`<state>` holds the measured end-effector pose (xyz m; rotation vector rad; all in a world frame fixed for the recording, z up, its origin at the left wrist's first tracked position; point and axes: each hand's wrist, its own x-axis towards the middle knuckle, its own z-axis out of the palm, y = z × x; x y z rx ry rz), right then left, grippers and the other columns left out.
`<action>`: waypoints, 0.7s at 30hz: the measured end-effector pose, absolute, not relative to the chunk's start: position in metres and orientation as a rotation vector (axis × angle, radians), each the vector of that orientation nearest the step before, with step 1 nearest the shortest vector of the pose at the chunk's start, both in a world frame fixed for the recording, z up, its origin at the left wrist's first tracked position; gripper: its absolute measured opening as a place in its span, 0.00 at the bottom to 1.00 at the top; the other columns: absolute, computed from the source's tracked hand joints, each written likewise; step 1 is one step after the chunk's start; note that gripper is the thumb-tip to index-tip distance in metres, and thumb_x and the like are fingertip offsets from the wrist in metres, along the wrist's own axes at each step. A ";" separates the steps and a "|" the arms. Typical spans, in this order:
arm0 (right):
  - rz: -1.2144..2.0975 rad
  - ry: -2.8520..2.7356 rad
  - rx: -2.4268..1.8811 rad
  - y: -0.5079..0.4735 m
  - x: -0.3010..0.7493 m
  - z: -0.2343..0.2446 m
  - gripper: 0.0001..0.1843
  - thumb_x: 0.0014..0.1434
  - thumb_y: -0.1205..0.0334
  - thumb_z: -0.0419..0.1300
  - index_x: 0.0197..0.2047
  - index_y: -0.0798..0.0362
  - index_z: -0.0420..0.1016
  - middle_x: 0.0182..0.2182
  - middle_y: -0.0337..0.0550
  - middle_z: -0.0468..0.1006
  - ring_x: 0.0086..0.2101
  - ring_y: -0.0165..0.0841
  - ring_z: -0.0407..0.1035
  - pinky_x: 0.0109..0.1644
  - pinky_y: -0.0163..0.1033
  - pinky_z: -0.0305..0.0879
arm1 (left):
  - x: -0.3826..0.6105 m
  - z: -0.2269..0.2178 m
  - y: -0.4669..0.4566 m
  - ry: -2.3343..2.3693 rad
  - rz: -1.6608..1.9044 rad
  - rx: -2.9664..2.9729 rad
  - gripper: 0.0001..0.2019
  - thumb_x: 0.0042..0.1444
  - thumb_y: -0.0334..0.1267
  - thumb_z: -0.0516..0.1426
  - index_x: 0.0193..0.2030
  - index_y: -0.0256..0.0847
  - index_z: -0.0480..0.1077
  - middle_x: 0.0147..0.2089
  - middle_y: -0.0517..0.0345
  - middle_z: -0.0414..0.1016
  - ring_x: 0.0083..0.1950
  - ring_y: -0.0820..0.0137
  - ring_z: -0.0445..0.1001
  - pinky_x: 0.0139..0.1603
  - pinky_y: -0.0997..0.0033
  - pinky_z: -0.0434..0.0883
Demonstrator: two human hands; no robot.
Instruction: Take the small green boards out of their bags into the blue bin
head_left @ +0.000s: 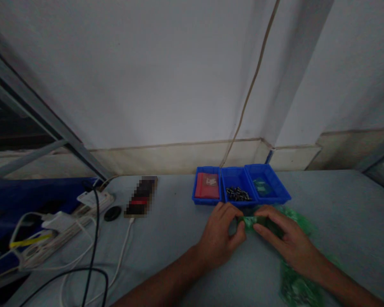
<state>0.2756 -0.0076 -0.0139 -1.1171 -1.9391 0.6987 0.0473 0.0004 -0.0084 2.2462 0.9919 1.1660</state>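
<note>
My left hand and my right hand pinch a small green-tinted plastic bag between them, just above the table. Thumbs and forefingers are closed on its two sides; whatever it contains is too small to make out. Beside and under my right forearm lies a larger crumpled green plastic bag with small parts visible inside. Right in front of my hands stand three blue bins side by side. Red packets lie in the left bin, black-and-silver screw-like parts in the middle bin, and clear greenish bags in the right bin.
On the left, a blurred-out device lies with a white cable plugged in. A round black disc, a power strip and looping black cable are further left. A wall rises behind the table.
</note>
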 end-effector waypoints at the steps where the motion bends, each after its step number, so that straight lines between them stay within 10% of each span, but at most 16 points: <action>1: 0.706 -1.945 -1.124 -0.008 0.276 -0.014 0.08 0.71 0.55 0.62 0.51 0.45 0.77 0.44 0.44 0.81 0.45 0.41 0.76 0.47 0.41 0.73 | 0.047 -0.008 0.000 0.992 1.144 2.243 0.02 0.70 0.35 0.54 0.45 0.42 0.67 0.43 0.53 0.76 0.44 0.63 0.72 0.51 0.60 0.67; 21: 0.885 -1.889 -1.243 -0.008 0.274 -0.007 0.10 0.73 0.51 0.60 0.50 0.46 0.77 0.41 0.41 0.80 0.43 0.39 0.75 0.47 0.39 0.71 | 0.047 -0.006 0.003 0.845 1.125 2.276 0.10 0.76 0.38 0.53 0.42 0.39 0.70 0.39 0.54 0.76 0.42 0.66 0.71 0.49 0.64 0.67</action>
